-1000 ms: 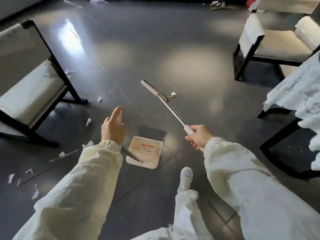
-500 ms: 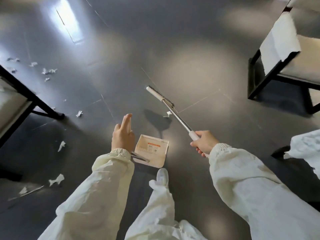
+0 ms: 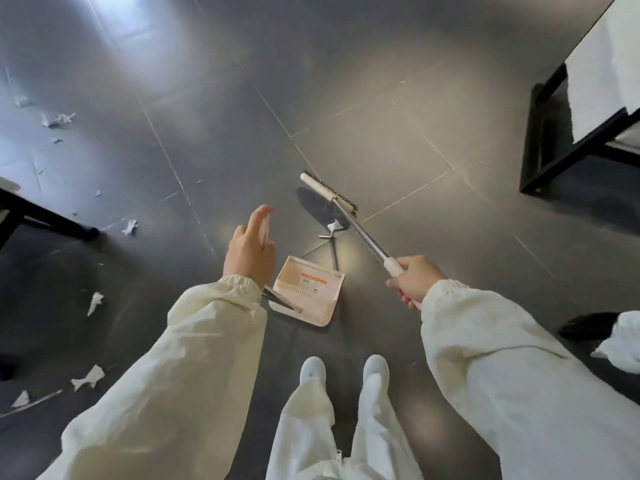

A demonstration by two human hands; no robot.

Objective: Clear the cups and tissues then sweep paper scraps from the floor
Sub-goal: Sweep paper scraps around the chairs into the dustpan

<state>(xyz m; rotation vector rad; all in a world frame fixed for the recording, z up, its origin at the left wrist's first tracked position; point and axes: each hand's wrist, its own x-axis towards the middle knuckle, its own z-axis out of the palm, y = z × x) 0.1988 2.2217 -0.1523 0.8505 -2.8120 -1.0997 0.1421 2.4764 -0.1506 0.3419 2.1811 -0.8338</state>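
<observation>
My right hand (image 3: 414, 282) grips the white end of a broom's metal handle. The broom head (image 3: 329, 194) rests on the dark floor ahead of me. One white paper scrap (image 3: 334, 225) lies just on the near side of the bristles. A beige dustpan (image 3: 306, 294) sits flat on the floor between my hands, its mouth facing the broom. Its thin handle rod (image 3: 282, 301) rises toward my left hand (image 3: 249, 249), which holds the white grip with the fingers stretched along it. More paper scraps (image 3: 130, 227) lie scattered on the left.
A black-framed chair with white cushions (image 3: 588, 98) stands at the upper right. Another chair's black leg (image 3: 48, 218) is at the left. White cloth (image 3: 623, 344) shows at the right edge. My white shoes (image 3: 313, 370) stand just behind the dustpan.
The view has tilted down toward the floor. The broom head and the scrap now lie nearer the dustpan. Both my feet stand side by side.
</observation>
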